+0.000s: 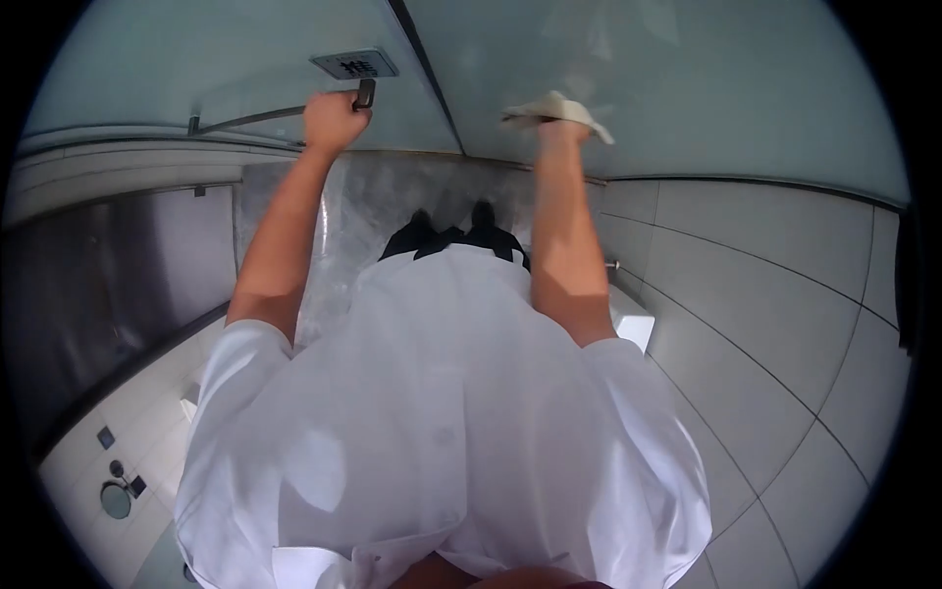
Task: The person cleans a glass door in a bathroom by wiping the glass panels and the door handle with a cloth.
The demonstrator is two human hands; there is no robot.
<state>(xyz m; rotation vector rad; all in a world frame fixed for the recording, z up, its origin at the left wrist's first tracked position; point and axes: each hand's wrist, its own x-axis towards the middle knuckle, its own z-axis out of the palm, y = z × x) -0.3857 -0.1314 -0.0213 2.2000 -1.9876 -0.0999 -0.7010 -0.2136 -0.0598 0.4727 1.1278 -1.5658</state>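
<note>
My left hand [334,122] is wrapped round the end of a metal bar handle [260,117] that runs across a frosted glass door [226,59]. Just above that hand a small sign plate [355,65] with a dark character is fixed to the glass. Over to the right, my right hand [565,131] holds a pale cloth [551,106] against the neighbouring glass panel [726,88]. The cloth spreads out on both sides of the hand and hides most of its fingers. That forearm looks slightly blurred.
Large pale tiles cover the wall [746,294] at right. A white box-like object [631,319] is partly hidden behind my right arm. Below are a grey floor [368,187] and my dark shoes [482,213]. A dark panel [118,285] and a small round mirror [116,500] are at left.
</note>
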